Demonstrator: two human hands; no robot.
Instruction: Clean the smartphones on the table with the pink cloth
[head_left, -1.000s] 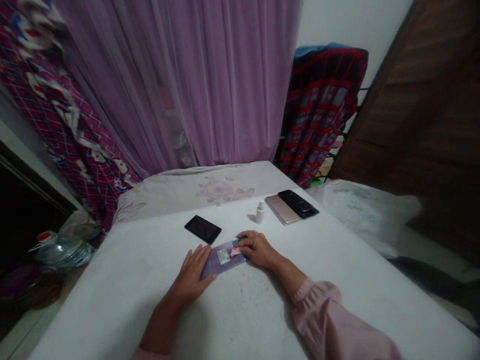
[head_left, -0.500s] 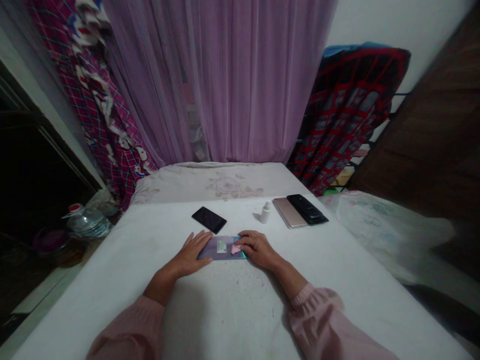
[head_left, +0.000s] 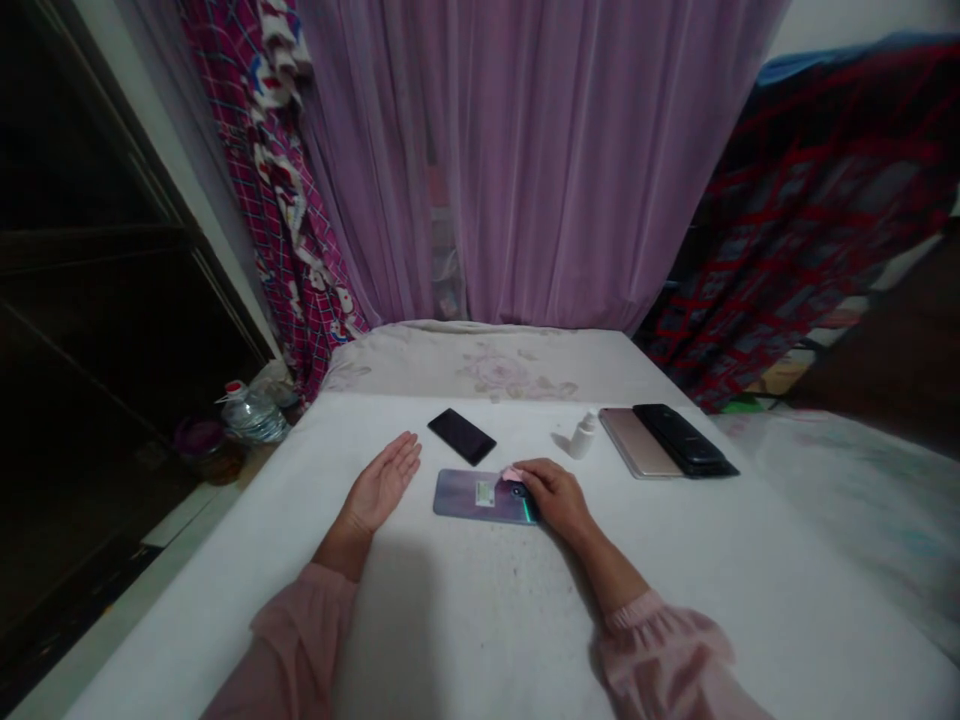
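A purple-blue phone (head_left: 465,497) lies back up on the white-covered table, with a small label at its middle and a camera at its right end. My right hand (head_left: 556,497) pinches a small pink cloth (head_left: 513,474) over the phone's upper right edge. Left of the phone, my left hand (head_left: 381,482) is raised with its palm showing and fingers stretched, touching nothing. Just beyond the phone lies a black phone (head_left: 462,436), screen up.
A small white spray bottle (head_left: 583,436) stands behind my right hand. Farther right, a rose-gold phone (head_left: 637,443) lies beside a black phone (head_left: 679,436) on a dark flat item. A large water bottle (head_left: 253,414) stands beyond the table's left edge.
My left hand has come off the phone, moved left and turned its palm up. The pink cloth has moved to the phone's upper edge with my right hand. The view has shifted left.
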